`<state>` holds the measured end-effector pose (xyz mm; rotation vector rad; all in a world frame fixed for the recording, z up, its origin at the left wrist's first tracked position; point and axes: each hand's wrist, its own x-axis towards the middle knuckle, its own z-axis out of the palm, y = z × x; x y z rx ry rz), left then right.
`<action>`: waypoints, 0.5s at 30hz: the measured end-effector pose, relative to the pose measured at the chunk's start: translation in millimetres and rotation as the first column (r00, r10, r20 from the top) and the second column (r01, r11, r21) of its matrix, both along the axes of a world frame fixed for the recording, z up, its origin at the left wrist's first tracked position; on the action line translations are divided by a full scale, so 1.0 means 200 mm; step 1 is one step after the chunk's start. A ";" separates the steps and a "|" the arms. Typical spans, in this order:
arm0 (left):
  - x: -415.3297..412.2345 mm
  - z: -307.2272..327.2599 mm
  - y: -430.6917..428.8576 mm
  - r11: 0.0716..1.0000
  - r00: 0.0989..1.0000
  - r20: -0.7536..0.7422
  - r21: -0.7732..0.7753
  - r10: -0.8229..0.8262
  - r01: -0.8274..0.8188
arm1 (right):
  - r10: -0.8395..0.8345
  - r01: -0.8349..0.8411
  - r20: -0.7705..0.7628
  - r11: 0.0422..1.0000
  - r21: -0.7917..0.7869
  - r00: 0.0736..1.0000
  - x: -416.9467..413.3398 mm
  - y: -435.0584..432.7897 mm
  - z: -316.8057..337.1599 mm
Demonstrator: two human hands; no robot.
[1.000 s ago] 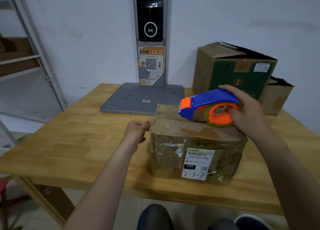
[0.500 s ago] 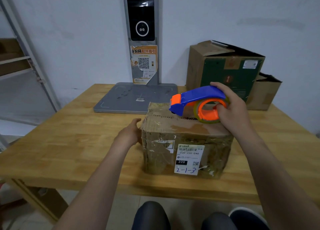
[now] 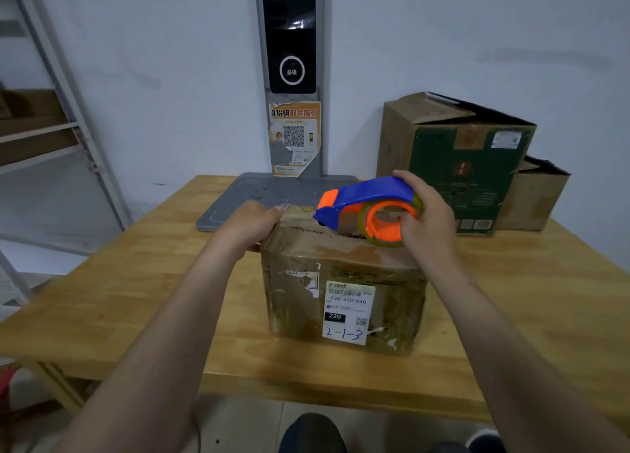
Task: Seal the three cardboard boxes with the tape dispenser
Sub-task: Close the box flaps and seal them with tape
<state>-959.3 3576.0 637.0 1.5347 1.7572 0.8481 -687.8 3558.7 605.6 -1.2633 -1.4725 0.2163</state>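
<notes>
A worn brown cardboard box (image 3: 344, 282) with a white shipping label stands on the wooden table (image 3: 136, 289), its top flaps closed. My right hand (image 3: 426, 214) grips a blue and orange tape dispenser (image 3: 368, 207) just above the box's top, its blue nose pointing left over the seam. My left hand (image 3: 252, 224) holds the box's upper left edge, fingers curled over it. Two more cardboard boxes stand at the back right: a taller one with a green face (image 3: 456, 159) and open flaps, and a smaller brown one (image 3: 535, 197) behind it.
A grey flat platform (image 3: 238, 203) with an upright post carrying a black screen (image 3: 291, 36) and a QR-code notice stands behind the box at the wall. Metal shelving (image 3: 51, 118) is at the left. My knees show below the table's front edge.
My left hand has risen from the box's left side to grip its upper left edge. The dispenser stays above the box top in my right hand. The camera moved closer.
</notes>
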 end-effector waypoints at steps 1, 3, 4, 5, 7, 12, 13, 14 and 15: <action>-0.02 0.01 0.03 1.000 1.000 -0.009 -0.019 0.015 -0.015 | -0.007 0.007 -0.006 1.000 -0.006 1.000 -0.04 0.03 0.00; -0.06 0.03 0.09 0.999 0.996 -0.071 -0.014 0.051 -0.052 | -0.007 0.007 -0.010 1.000 -0.007 1.000 -0.12 0.09 0.00; -0.09 0.04 0.11 0.997 0.990 -0.120 -0.001 0.070 -0.071 | 0.002 -0.002 -0.010 1.000 -0.008 1.000 -0.16 0.13 0.01; -0.11 0.04 0.13 0.997 0.983 -0.163 0.007 0.082 -0.082 | 0.018 -0.018 -0.012 1.000 -0.010 1.000 -0.19 0.16 0.01; -0.17 0.04 0.17 0.997 0.976 -0.200 0.007 0.080 -0.081 | 0.056 -0.056 -0.012 0.998 -0.021 0.998 -0.24 0.22 0.01; -0.27 -0.01 0.21 0.993 0.974 -0.224 -0.117 -0.043 0.017 | 0.067 -0.067 -0.007 0.997 -0.036 0.998 -0.27 0.32 0.01; -0.28 -0.01 0.22 0.992 0.970 -0.237 -0.124 -0.057 0.028 | 0.066 -0.066 -0.009 0.997 -0.030 0.998 -0.27 0.33 0.01; -0.28 -0.01 0.23 0.990 0.966 -0.250 -0.135 -0.069 0.036 | 0.068 -0.068 -0.013 0.997 -0.026 0.998 -0.26 0.33 0.00; -0.29 0.00 0.24 0.988 0.961 -0.263 -0.149 -0.082 0.044 | 0.071 -0.072 -0.018 0.997 -0.023 0.997 -0.26 0.33 0.00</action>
